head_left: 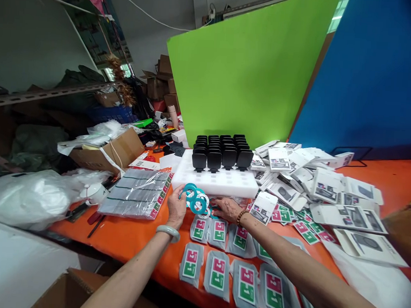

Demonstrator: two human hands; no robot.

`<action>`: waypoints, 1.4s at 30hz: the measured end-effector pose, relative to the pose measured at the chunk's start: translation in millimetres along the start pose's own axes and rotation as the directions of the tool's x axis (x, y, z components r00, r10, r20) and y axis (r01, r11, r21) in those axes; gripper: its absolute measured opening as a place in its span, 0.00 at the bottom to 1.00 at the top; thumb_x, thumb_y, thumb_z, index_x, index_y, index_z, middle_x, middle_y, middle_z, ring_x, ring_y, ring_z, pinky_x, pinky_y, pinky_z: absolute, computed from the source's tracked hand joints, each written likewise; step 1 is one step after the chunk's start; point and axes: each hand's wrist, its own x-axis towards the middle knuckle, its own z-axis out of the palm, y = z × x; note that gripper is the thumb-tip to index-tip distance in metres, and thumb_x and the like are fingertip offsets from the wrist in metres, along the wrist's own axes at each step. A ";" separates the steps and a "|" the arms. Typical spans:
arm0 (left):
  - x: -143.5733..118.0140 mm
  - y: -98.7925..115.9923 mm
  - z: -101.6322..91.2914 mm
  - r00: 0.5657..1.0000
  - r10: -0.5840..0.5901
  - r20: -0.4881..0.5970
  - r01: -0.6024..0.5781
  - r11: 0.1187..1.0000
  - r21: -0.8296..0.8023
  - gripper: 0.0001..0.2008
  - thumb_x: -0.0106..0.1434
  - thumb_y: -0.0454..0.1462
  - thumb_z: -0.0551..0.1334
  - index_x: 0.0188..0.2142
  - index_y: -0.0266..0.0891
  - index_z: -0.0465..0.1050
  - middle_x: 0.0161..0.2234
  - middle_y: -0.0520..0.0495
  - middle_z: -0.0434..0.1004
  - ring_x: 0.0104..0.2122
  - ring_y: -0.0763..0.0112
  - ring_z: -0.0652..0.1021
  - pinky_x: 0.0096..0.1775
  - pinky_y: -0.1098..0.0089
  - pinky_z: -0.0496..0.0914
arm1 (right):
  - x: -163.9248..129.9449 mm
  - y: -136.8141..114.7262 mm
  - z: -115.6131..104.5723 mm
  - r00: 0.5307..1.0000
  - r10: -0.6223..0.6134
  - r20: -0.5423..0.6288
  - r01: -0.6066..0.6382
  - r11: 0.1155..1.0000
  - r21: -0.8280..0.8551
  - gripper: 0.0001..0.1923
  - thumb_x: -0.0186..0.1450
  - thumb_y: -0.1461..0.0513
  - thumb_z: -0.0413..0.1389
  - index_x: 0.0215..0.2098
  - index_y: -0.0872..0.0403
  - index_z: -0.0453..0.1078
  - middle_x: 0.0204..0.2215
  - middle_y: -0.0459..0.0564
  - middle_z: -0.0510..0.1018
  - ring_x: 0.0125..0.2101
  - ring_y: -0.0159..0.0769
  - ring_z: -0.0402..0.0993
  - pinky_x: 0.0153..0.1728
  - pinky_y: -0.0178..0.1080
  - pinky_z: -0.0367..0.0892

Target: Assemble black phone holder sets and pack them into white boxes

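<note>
A stack of teal plastic rings (195, 199) is gripped by the left hand (176, 210) at the orange table's (128, 235) middle; the right hand (227, 209) rests flat, fingers spread, just beside. Clear pouches with pink-green cards (216, 273) are laid in rows nearer; none visibly holds a ring, so most appears left. The white foam tray (218, 180) behind carries black stands (222, 151).

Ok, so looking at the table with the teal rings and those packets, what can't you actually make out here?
Head view only:
- Teal rings: overlapping in the left hand, so their count is unclear.
- Right hand: fingertips hidden behind the rings; what they touch is unclear.
- Pink and green packets: print too small to read.
- Black holders on the white foam tray: back rows hidden by the front row.
- White boxes: labels blurred.
</note>
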 end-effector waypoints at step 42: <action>-39.5 12.5 -18.0 0.776 -0.630 -0.034 0.457 0.599 -0.657 0.15 0.53 0.22 0.58 0.37 0.35 0.75 0.28 0.47 0.80 0.28 0.74 0.79 0.34 0.73 0.74 | -7.4 -37.8 5.3 0.962 0.207 0.180 -0.223 0.972 0.072 0.04 0.55 0.66 0.61 0.30 0.55 0.72 0.33 0.48 0.78 0.34 0.36 0.73 0.31 0.32 0.63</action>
